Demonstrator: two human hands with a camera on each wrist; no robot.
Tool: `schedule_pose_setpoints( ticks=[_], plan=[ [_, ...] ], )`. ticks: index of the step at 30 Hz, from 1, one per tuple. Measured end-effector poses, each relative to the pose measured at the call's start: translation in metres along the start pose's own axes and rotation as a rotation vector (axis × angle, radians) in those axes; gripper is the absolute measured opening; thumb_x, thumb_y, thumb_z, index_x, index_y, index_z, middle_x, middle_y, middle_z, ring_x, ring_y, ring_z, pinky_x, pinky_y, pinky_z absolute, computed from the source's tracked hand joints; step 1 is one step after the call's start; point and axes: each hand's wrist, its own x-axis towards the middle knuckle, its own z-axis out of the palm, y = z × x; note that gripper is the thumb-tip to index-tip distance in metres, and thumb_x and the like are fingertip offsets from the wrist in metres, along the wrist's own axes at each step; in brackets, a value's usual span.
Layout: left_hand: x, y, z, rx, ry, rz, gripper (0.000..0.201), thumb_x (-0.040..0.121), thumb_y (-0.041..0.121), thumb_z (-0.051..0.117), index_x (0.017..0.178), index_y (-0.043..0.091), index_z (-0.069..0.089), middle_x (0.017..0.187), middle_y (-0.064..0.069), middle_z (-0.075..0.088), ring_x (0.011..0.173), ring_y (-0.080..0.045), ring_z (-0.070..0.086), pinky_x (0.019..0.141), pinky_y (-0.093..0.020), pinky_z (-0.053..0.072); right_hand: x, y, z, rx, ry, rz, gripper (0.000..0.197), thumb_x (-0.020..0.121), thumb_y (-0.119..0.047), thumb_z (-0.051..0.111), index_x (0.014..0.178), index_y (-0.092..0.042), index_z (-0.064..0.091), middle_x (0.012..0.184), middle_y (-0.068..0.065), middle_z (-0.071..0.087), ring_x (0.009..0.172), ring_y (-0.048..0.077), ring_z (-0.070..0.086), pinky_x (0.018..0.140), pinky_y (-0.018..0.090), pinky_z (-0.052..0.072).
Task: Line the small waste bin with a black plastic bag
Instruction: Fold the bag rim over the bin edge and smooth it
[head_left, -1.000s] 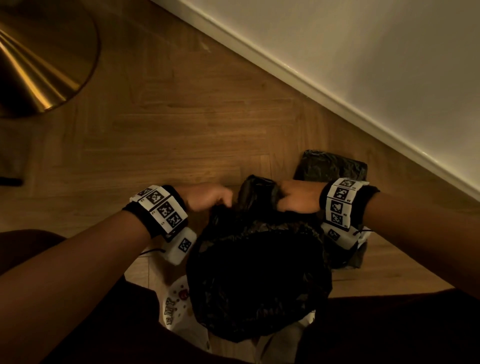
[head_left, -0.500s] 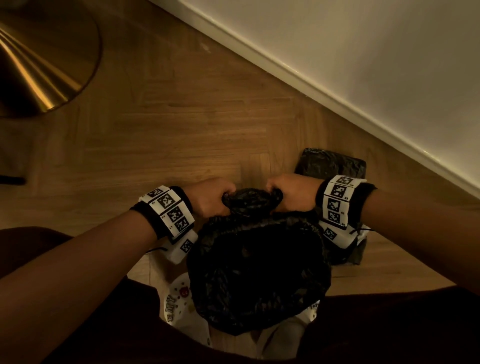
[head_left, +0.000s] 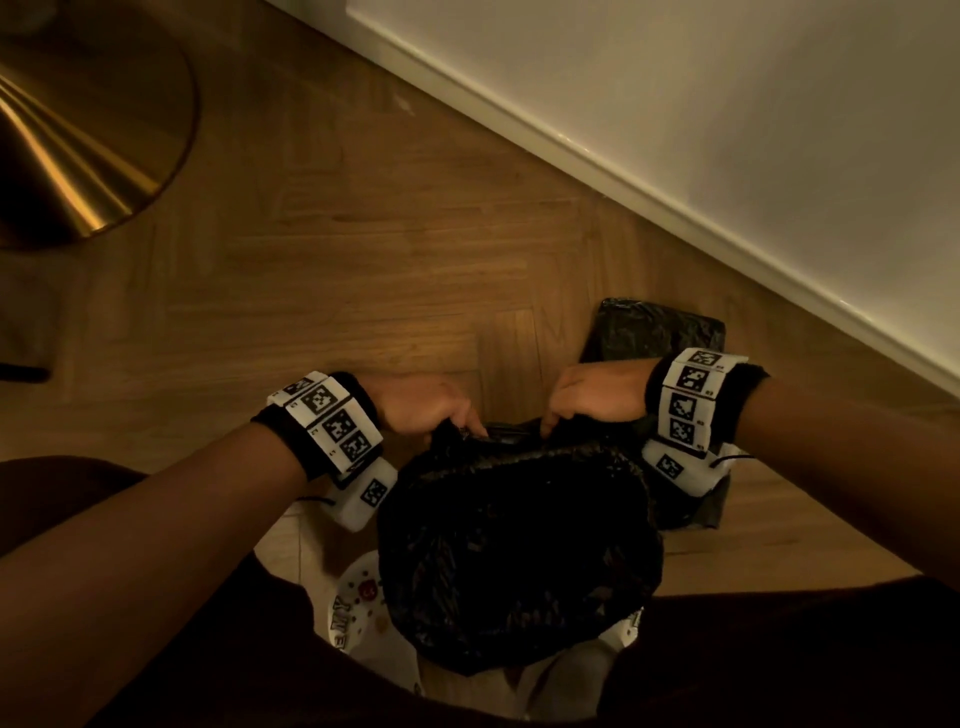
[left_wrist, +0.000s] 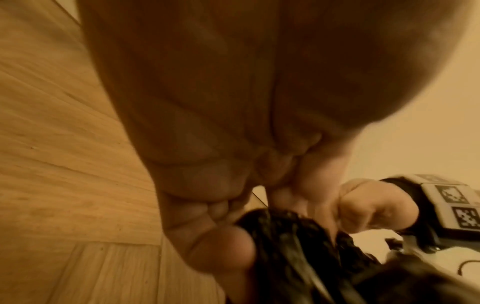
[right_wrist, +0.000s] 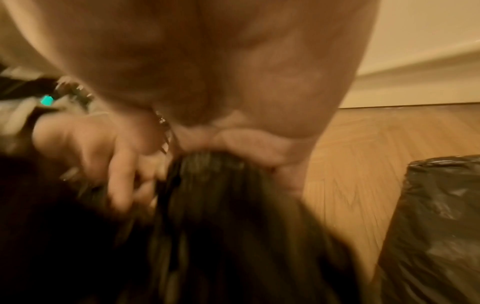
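A crumpled black plastic bag (head_left: 519, 540) hangs over the small white waste bin (head_left: 358, 618), whose printed rim shows at the bottom of the head view. My left hand (head_left: 431, 410) pinches the far edge of the bag (left_wrist: 293, 246) on the left. My right hand (head_left: 587, 397) pinches the same edge (right_wrist: 215, 185) on the right. The two hands are a short gap apart, with the bag's edge stretched between them. Most of the bin is hidden under the bag.
A pack of folded black bags (head_left: 660, 332) lies on the wooden floor behind my right wrist, also seen as the pack (right_wrist: 436, 226). A white skirting board (head_left: 623, 171) runs diagonally at the right. A brass round base (head_left: 78, 130) sits at the far left. My dark-clothed knees flank the bin.
The bunched top of the bag, held up a second ago, has come down. My hands have moved apart, spreading the bag's edge flat between them.
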Motion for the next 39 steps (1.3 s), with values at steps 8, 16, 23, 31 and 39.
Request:
schedule_pose_setpoints(
  ticks=[8, 16, 23, 31, 39],
  plan=[
    [-0.015, 0.001, -0.007, 0.081, 0.016, -0.043, 0.053, 0.087, 0.017, 0.070, 0.134, 0.029, 0.049, 0.108, 0.010, 0.062, 0.091, -0.003, 0.062, 0.070, -0.011, 0.048, -0.009, 0.014, -0.018, -0.004, 0.003, 0.059, 0.056, 0.089, -0.019, 0.068, 0.141, -0.033, 0.050, 0.114, -0.022, 0.057, 0.095, -0.004, 0.056, 0.090, 0.019, 0.043],
    [-0.006, 0.000, -0.003, 0.162, -0.024, 0.042, 0.016, 0.079, 0.020, 0.077, 0.091, 0.029, 0.073, 0.076, 0.007, 0.074, 0.066, 0.001, 0.064, 0.063, -0.014, 0.047, -0.001, 0.002, -0.001, -0.124, 0.097, 0.016, 0.008, 0.084, -0.014, 0.070, 0.088, -0.021, 0.070, 0.077, -0.014, 0.060, 0.067, 0.003, 0.053, 0.067, 0.020, 0.043],
    [-0.001, -0.001, 0.000, 0.267, 0.105, 0.031, 0.007, 0.083, 0.020, 0.069, 0.081, 0.016, 0.064, 0.076, 0.003, 0.063, 0.066, -0.007, 0.056, 0.059, -0.022, 0.043, 0.003, 0.002, 0.010, -0.216, 0.185, 0.024, 0.030, 0.085, -0.020, 0.065, 0.061, -0.024, 0.048, 0.064, -0.007, 0.051, 0.063, 0.014, 0.050, 0.064, 0.033, 0.046],
    [0.004, 0.000, 0.003, 0.265, 0.123, 0.024, 0.033, 0.077, -0.003, 0.053, 0.059, 0.021, 0.039, 0.054, 0.008, 0.046, 0.045, -0.001, 0.043, 0.050, -0.024, 0.036, 0.000, 0.008, 0.008, -0.007, 0.148, 0.024, 0.033, 0.084, -0.006, 0.061, 0.064, -0.029, 0.050, 0.067, -0.014, 0.052, 0.062, 0.001, 0.048, 0.065, 0.021, 0.042],
    [-0.008, -0.001, -0.004, -0.159, -0.060, -0.102, 0.034, 0.092, 0.001, 0.047, 0.104, 0.019, 0.074, 0.099, 0.004, 0.071, 0.083, -0.016, 0.072, 0.074, -0.028, 0.058, -0.013, 0.020, -0.014, 0.280, -0.076, 0.099, 0.036, 0.088, -0.005, 0.057, 0.117, -0.018, 0.073, 0.107, 0.003, 0.076, 0.088, 0.023, 0.068, 0.083, 0.036, 0.056]
  ],
)
